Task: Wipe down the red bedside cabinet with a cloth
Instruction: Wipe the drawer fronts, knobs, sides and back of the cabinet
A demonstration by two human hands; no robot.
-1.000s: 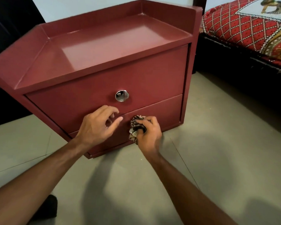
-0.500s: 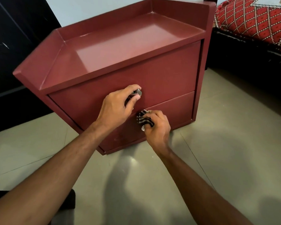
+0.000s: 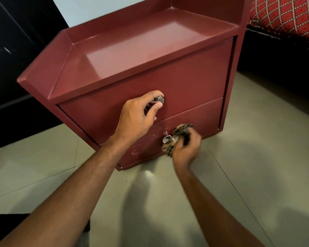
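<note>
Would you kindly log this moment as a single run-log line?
left hand: grip on upper knob | right hand: cloth bunched at lower knob | cabinet: drawers shut

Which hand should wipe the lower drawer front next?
Right. The right hand already grips the bunched cloth against the lower drawer front, beside its knob. The left hand is busy on the upper knob.
</note>
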